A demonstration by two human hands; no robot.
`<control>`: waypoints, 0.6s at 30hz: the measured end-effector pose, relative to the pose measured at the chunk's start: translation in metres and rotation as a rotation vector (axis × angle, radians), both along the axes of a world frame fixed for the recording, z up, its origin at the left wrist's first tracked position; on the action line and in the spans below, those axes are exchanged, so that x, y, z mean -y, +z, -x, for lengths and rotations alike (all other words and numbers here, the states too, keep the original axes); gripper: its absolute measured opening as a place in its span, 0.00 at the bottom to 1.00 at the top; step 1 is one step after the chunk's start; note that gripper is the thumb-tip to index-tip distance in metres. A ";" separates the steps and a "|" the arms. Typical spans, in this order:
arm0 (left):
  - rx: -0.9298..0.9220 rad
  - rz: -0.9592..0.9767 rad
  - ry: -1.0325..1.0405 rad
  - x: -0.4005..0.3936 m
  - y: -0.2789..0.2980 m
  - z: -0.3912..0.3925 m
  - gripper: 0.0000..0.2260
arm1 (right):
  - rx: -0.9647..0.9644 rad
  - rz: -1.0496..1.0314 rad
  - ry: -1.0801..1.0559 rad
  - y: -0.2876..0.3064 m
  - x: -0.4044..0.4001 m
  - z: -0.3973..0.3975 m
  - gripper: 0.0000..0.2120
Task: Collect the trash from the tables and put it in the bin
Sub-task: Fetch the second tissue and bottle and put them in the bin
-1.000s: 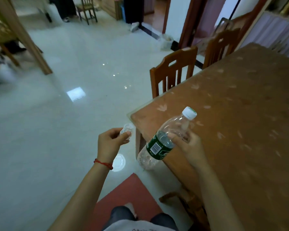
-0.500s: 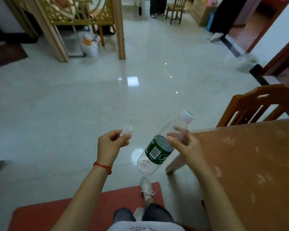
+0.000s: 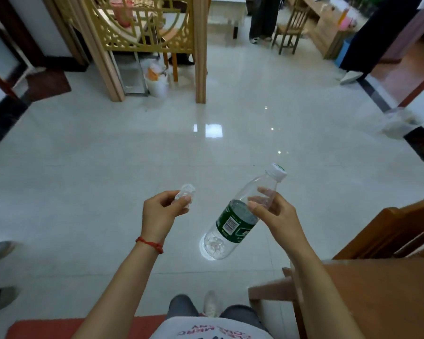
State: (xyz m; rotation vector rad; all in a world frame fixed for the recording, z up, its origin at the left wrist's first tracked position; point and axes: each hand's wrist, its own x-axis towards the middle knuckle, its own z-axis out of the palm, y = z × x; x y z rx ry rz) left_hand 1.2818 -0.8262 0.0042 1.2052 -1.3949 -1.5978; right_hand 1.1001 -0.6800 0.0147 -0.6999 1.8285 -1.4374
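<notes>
The left hand (image 3: pixel 160 210) pinches a crumpled clear wrapper (image 3: pixel 186 195); the right hand (image 3: pixel 275 211) grips a tilted empty bottle (image 3: pixel 240 217), both over broad open tiled floor (image 3: pixel 108 167). The surface (image 3: pixel 377 297) corner and a chair (image 3: pixel 389 231) edge crowd the right; a white bin (image 3: pixel 157 84) stands far ahead beside a lattice screen (image 3: pixel 142 33).

The clear, smooth plastic bottle (image 3: pixel 240 216) with a glossy green label and white plastic cap sits right of a crumpled, translucent plastic scrap (image 3: pixel 185 193). Beneath them the pale tiled floor (image 3: pixel 108 155) is polished and mirror-glossy. The brown wooden table (image 3: pixel 382 297) near right looks matt and worn.
</notes>
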 end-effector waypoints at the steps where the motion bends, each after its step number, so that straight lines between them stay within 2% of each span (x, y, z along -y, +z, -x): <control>1: 0.005 -0.003 0.004 0.008 0.000 0.008 0.03 | 0.005 -0.003 0.006 0.000 0.008 0.008 0.19; 8: 0.017 -0.012 0.004 0.075 0.000 0.057 0.03 | 0.034 -0.014 -0.022 -0.003 0.074 0.059 0.19; 18: 0.010 -0.008 -0.100 0.235 -0.005 0.151 0.02 | 0.042 -0.011 -0.131 -0.007 0.216 0.133 0.19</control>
